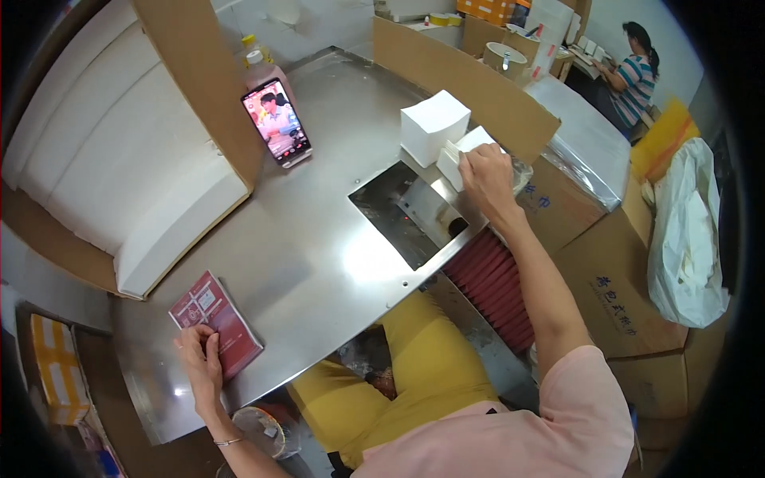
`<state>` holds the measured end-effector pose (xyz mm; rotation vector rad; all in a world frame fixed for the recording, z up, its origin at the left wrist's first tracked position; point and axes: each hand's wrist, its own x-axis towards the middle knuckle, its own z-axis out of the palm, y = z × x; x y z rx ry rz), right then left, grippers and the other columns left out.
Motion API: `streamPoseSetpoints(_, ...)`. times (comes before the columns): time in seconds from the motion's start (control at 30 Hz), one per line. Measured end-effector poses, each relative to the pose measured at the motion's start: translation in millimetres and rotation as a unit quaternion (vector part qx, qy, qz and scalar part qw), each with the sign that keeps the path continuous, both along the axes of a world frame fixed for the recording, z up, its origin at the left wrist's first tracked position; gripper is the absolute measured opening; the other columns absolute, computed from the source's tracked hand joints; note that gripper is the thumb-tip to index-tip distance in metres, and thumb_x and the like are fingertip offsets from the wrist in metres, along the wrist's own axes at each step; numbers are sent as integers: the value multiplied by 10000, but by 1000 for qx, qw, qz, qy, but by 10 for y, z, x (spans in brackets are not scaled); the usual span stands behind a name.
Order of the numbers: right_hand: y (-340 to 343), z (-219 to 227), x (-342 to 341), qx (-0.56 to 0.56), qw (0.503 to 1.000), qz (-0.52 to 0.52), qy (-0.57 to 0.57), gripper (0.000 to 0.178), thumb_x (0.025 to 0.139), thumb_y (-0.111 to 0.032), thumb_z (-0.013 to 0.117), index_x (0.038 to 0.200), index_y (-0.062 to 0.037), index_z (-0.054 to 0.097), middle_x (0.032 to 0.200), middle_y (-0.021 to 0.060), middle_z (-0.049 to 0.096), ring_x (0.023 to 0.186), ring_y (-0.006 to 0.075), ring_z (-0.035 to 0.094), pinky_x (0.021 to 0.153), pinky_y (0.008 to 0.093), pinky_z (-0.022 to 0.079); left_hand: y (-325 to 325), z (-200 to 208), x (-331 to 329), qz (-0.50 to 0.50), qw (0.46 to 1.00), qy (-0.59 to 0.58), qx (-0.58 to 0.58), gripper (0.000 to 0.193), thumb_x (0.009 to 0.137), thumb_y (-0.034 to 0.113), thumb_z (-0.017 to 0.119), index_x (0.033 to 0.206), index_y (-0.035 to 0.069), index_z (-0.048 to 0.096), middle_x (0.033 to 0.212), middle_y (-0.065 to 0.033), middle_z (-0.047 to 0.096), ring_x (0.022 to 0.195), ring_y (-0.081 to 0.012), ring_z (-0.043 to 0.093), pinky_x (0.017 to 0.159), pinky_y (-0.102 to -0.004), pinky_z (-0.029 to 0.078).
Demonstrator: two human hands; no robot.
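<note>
At the left of the metal table lies a stack of flat red printed packets. My left hand rests on its left side, fingers bent and closed at the edge. My right hand reaches to the far right, where its fingers pinch the top of a short stack of white folded paper. The fingertips are partly hidden. Just left of that stands a taller block of white folded paper. Nearer to me than both, a rectangular opening is cut in the tabletop, with metal parts inside.
A lit phone leans on a stand before a bottle. Left, a cardboard box holds long white paper blocks. Cartons and a white plastic bag stand right. Red pleated material hangs below the opening. Another person sits far right.
</note>
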<state>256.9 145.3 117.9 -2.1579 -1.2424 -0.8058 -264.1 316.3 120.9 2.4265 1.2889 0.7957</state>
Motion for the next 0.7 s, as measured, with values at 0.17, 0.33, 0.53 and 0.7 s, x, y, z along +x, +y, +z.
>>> streamPoseSetpoints(0.17,-44,-58,85,8,999,34,5,172,798,-114,676,933,-14,717,904,140,629,915,323,590,815,461,461,-80,-5,117,7,990,64,123,123,818,-13,664,896,31,579,867,-129,575,886,-331,548,804,-426,428)
streamPoseSetpoints(0.33,-11,118,-140,102,994,29,30,367,763,44,612,1113,-22,699,1062,183,664,1003,370,618,888,460,491,-653,-137,1362,-226,971,-50,58,121,838,25,663,939,35,597,865,-164,560,811,-357,568,717,-446,476)
streamPoseSetpoints(0.53,-188,-81,-2000,-73,850,509,-110,438,797,-185,653,1222,-80,636,1059,128,627,1024,315,637,949,607,490,-703,-113,1472,-258,966,-12,28,662,683,250,789,1253,-27,595,1407,-242,488,1251,-429,496,1026,-511,418)
streamPoseSetpoints(0.7,656,-8,-1928,-109,895,429,62,202,796,-169,608,951,-42,636,935,182,647,954,298,633,1044,663,301,-898,-165,1741,-83,994,7,73,936,602,430,848,1386,52,502,1486,-300,388,1375,-479,370,1047,-566,316)
